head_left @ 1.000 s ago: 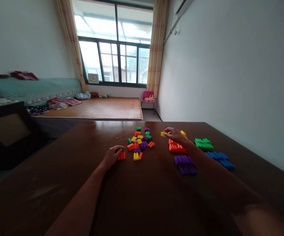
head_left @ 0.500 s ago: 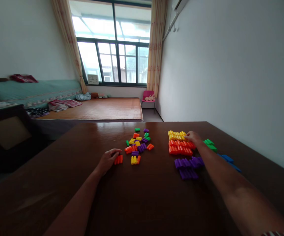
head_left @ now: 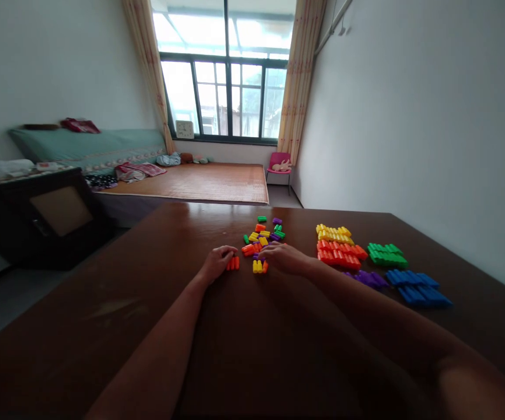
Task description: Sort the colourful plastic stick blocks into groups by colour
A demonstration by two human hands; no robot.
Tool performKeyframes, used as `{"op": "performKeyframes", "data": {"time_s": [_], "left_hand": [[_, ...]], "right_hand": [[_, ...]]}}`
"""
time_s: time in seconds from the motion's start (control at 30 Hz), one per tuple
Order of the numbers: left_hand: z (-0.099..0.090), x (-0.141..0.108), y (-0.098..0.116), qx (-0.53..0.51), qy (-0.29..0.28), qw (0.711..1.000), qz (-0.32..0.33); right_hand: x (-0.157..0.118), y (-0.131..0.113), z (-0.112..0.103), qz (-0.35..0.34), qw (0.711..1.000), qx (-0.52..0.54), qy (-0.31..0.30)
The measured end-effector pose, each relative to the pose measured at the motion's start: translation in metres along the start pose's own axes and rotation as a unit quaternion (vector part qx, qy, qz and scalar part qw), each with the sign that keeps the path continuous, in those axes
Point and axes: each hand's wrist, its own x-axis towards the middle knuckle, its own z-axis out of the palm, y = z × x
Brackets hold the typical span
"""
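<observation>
Sorting is looking under way: left hand [head_left: 218, 262] is resting fingers curled on an orange block [head_left: 232, 263], right hand [head_left: 284, 258] is lying loosely open over the mixed pile [head_left: 262, 240] (sorted rows [head_left: 339, 248] lying rightward on the counter [head_left: 104, 303]).

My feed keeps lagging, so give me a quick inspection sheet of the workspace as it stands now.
Surface: dark wooden table, glossy, some scuffs.
Job's things: loose mixed blocks; orange piece at the left hand; sorted rows of yellow, orange, green, purple and blue.
Clutter: nothing seen.
Hands: left hand rests on the table touching the orange piece; right hand lies over the near edge of the loose blocks; grip cannot be told.
Cables: nothing seen.
Surroundings: window, curtains, bed, pink chair, dark cabinet.
</observation>
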Motion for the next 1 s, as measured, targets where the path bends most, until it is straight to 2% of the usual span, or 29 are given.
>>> {"op": "performKeyframes", "data": {"time_s": [0.1,0.17,0.27,0.4,0.5,0.57,0.63,0.73,0.8,0.9,1.0], "left_hand": [[0.0,0.0,0.001,-0.004,0.0,1.0,0.005],[0.0,0.0,0.002,-0.009,0.0,1.0,0.011],[0.001,0.001,0.003,-0.013,0.002,1.0,0.02],[0.001,0.003,0.001,-0.017,0.0,1.0,0.017],[0.0,0.003,-0.003,-0.023,-0.003,1.0,0.009],[0.0,0.003,-0.004,-0.028,-0.005,1.0,0.0],[-0.001,0.003,-0.003,-0.03,-0.006,0.999,-0.011],[-0.002,0.002,0.002,-0.028,-0.006,0.999,-0.026],[-0.004,0.001,0.007,-0.028,-0.001,0.999,-0.035],[-0.005,0.0,0.013,-0.033,0.004,0.999,-0.04],[-0.006,-0.001,0.015,-0.042,0.001,0.998,-0.04]], "right_hand": [[0.021,-0.028,0.019,0.025,0.996,-0.059,-0.058],[0.028,-0.035,0.024,0.055,0.992,-0.086,-0.076],[0.031,-0.041,0.025,0.053,0.991,-0.087,-0.089],[0.025,-0.045,0.024,0.059,0.993,-0.041,-0.09],[0.013,-0.036,0.017,0.087,0.995,0.015,-0.046],[0.001,-0.018,0.004,0.118,0.992,0.04,0.009],[-0.016,0.011,-0.015,0.159,0.985,0.047,0.057],[-0.051,0.067,-0.05,0.229,0.967,0.027,0.106],[-0.077,0.108,-0.07,0.313,0.939,0.005,0.142],[-0.105,0.159,-0.087,0.432,0.889,-0.045,0.144],[-0.111,0.19,-0.086,0.471,0.872,-0.074,0.105]]}}
